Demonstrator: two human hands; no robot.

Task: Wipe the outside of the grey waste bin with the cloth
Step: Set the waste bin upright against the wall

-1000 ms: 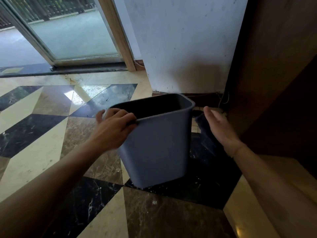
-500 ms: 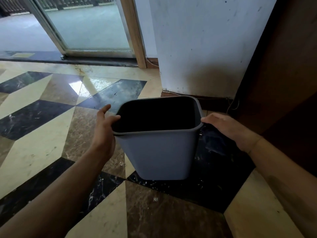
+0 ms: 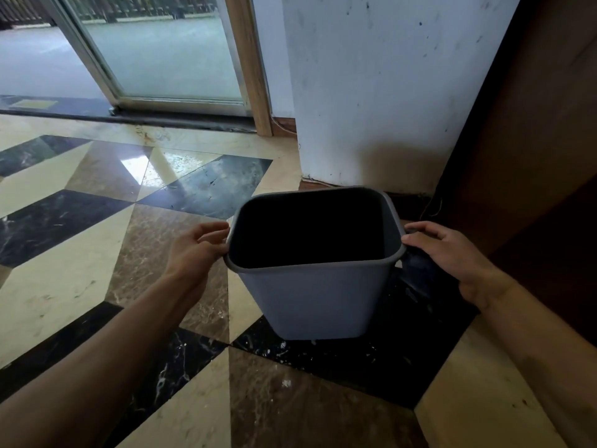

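Bin: one grey waste bin (image 3: 315,299) is standing upright on the marble floor (image 3: 74,276), just in front of the white wall (image 3: 371,92), with its open mouth facing up; the inside is looking dark and empty.
Left hand: the left hand (image 3: 193,253) is touching the left side of the rim; its fingers (image 3: 211,232) are curling loosely against the rim, not fully closing around it.
Right hand: the right hand (image 3: 452,253) is resting at the right corner of the rim, with the fingers bending down over a dark cloth (image 3: 416,263) and pressing it against the bin's right wall.
Cloth: only a small dark part is showing under the palm, so I cannot tell how it is folded.
Step in hand: I am judging that the person is steadying the bin and starting to wipe its right outer side.
How to do it well: the left hand should be holding the rim firmly so the bin is not sliding or tipping; the cloth should be lying flat under the palm and travelling from the rim down to the base in overlapping strokes; then the bin should be turning so each wall is coming to the cloth.
Count: one bin, one cloth, two hands.
Surroundings: a glass sliding door (image 3: 161,50) is standing far behind on the left, and a brown wooden panel (image 3: 533,124) on the right.
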